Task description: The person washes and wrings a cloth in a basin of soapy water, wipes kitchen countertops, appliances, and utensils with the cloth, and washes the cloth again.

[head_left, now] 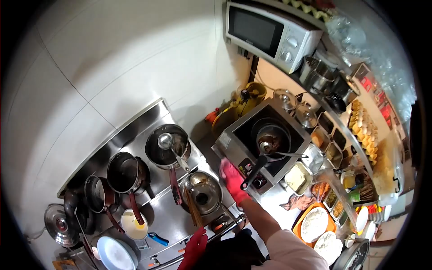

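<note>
My right hand [233,180], in a pink-red glove, reaches along the left edge of the induction cooker [243,155]. Its fingers look stretched out and a little blurred, with nothing visible in them. On the cooker stands a dark saucepan [274,135] with a metal ladle [288,155] resting in it; the pan's black handle points toward my right forearm. My left hand [196,245], in a red glove, is low at the counter's front edge, fingers loosely apart and holding nothing I can see. Wooden chopsticks [192,209] lean on a metal pan [209,195] just above it.
Several dark pans [123,173] stand on the steel stove at left, beside a cream bowl [134,225] and a pale blue basin [114,254]. To the right are food containers [298,178], plates and egg trays [363,130]. A microwave [270,33] sits above; a yellow gas cylinder [245,105] stands behind.
</note>
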The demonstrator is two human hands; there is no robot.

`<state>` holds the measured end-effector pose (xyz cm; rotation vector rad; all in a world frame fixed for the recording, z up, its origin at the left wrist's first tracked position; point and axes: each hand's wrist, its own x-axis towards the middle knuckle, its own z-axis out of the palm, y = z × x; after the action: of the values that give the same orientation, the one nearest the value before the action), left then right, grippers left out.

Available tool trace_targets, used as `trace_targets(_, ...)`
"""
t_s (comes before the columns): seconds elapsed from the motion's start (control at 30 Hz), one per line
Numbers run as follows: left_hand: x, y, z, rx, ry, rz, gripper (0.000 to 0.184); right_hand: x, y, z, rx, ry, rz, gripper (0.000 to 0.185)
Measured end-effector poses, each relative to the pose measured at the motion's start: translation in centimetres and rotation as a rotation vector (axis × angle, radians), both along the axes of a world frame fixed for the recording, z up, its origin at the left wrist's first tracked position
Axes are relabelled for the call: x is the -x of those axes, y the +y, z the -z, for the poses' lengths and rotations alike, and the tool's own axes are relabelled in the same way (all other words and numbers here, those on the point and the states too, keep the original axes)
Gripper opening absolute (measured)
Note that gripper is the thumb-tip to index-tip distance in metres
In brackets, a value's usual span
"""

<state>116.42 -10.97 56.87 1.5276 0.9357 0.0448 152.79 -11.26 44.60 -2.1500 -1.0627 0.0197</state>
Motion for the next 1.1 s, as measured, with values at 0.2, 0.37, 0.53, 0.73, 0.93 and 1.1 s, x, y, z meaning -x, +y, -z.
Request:
trace_targets(0.2,-5.0,2.2,-0.9,0.102,-0.192,0.086,0.044,7.9,-15.9,1.0,0.201,-0.093,0.144,0.044)
trace_targets(0.37,-11.2,3.1,-0.2,0.348,-0.319,0.122,0.043,9.3,-20.6,-7.5,-0.13,0.564,0.299,0.05)
trace_targets(0.53,-19.3,5.0,-5.0,0.303,-0.424,0.154,0.057,5.4,-24.9,-7.3,-0.504,0.784,0.37,0.042)
trace_targets(0.73,-28.8,5.3,-5.6,0.314,-0.189,0.327,0.064,-4.1,-27.1,-23.7,-1.262,1.474,0.245,0.075)
trace_targets(0.93,-35.1,3.4,-7.9,0.561,0.008,0.533,0.045,-19.5,-27.1,-26.4,-0.962,0.603,0.458,0.04)
trace_targets(1.1,-36.1,1.5,-9.9,0.487,0.06,0.466,0.024,-29.2,-26.1,-14.8,-0.313,0.305,0.514,0.044)
